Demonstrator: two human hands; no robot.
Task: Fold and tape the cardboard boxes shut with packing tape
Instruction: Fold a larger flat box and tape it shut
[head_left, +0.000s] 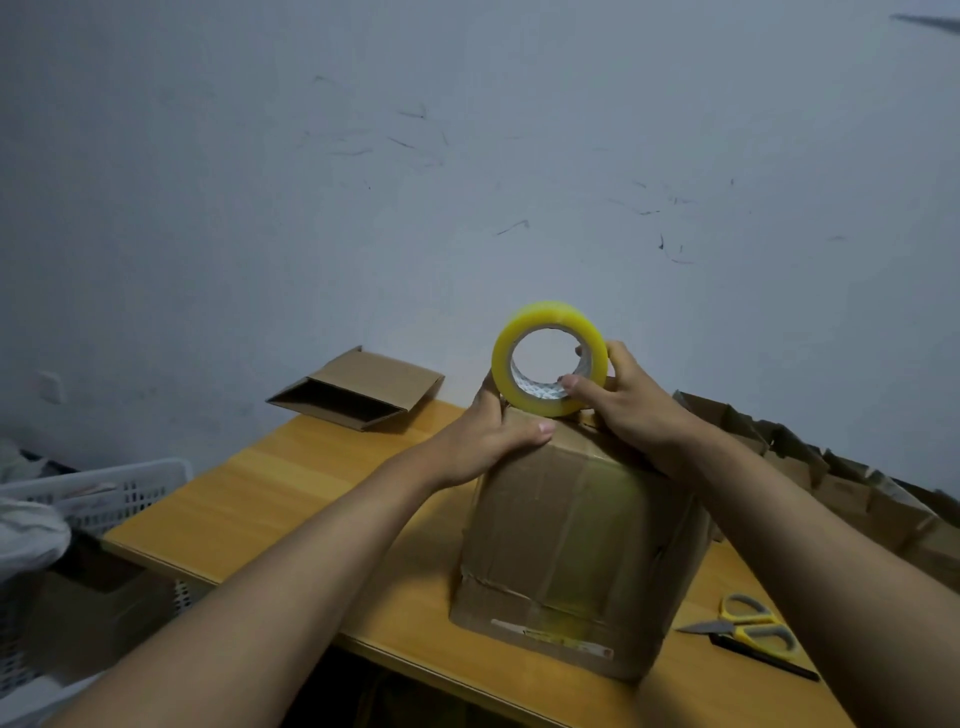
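While the closed cardboard box (582, 540) is standing on the wooden table (291, 488), the person is working the roll of packing tape (549, 358) along its far top edge. The right hand (628, 400) is gripping the roll, thumb hooked into the core and fingers curled over the rim, so that grip is clamped on the tape. The left hand (493, 436) is pressing on the box's top left corner, thumb lying along the near edge and fingers reaching behind the roll; whether those fingers are pinching the tape's loose end is hidden.

Strips of tape are already showing down the front face. To do this step well, the left hand should be pinning the free end flat before the right is pulling, keeping the roll square to the seam so the strip is running straight and without wrinkles. The box looks light, so it needs steadying against the pull.

Yellow-handled scissors (753, 631) are lying on the table to the right, near enough for cutting. A flattened box (358, 389) is sitting at the far edge.
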